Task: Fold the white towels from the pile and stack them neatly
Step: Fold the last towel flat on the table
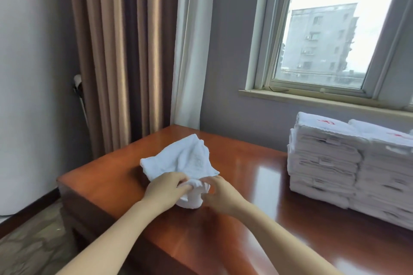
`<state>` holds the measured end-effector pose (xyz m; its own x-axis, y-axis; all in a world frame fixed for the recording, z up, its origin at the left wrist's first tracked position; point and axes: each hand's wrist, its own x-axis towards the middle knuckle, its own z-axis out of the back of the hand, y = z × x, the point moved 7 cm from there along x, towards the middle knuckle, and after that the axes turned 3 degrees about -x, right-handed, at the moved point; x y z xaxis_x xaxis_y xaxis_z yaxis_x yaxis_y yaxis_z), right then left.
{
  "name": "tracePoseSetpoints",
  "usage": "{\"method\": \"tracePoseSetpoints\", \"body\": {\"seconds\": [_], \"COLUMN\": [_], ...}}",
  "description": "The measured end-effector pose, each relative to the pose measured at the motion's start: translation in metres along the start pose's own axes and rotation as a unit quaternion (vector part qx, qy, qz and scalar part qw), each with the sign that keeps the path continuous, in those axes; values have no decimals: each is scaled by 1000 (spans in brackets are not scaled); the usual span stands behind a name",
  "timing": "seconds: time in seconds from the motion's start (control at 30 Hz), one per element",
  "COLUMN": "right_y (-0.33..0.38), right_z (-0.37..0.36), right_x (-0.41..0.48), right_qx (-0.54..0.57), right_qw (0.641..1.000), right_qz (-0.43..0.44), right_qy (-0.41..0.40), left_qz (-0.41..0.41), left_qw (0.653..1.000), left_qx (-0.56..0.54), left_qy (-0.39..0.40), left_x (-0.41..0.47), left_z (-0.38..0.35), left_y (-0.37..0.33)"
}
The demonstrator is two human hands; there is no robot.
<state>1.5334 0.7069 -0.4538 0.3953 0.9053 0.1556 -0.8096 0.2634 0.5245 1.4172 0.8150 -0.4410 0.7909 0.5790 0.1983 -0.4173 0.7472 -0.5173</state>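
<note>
The white towel (185, 158) lies crumpled on the wooden table (245, 218), well to the left of the folded stack (324, 162) and apart from it, its far part spread loosely and its near edge gathered into a wad. Both hands meet at that wad: the left hand (166, 189) has its fingers curled round the bunched cloth, and the right hand (220, 194), on the side toward the folded stack, seems to pinch the same bunch with bent fingers, though the fingertips are partly buried in the folds and hard to read. The cloth looks light, soft and limp. It should not slip or break, but it will sag and crease wherever it is not held, so I judge the best hold is at two neighbouring corners or along one hem, pulled taut to shake it flat before the first fold. The folded stack stands at the table's right side, and a second stack (391, 174) presses against it on the side away from the towel, with red marks showing on the top layers. Behind the folded stack is a window (324, 39); a brown curtain (116, 51) hangs far to its left.
</note>
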Motion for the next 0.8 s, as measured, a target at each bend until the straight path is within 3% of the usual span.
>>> {"method": "tracePoseSetpoints", "body": {"seconds": [0.07,0.17,0.33,0.53,0.8], "right_y": [1,1,3,-15,-65], "right_z": [14,34,101,166,247], "right_x": [0,-6,-21,-78,-191], "right_qx": [105,287,404,439,396], "right_qw": [994,955,908,875,825], "right_qz": [-27,-75,-28,11,14], "right_qy": [-28,-26,-104,-202,-403], "left_qz": [-15,-61,-152,-212,-307], "left_qw": [998,988,955,916,877], "left_qx": [-50,-111,-225,-320,-370], "left_qy": [-41,-83,-119,-113,-21], "left_x": [1,1,-7,-14,-28], "left_z": [6,15,20,7,-46], "left_y": [-12,-38,-93,-171,-279]}}
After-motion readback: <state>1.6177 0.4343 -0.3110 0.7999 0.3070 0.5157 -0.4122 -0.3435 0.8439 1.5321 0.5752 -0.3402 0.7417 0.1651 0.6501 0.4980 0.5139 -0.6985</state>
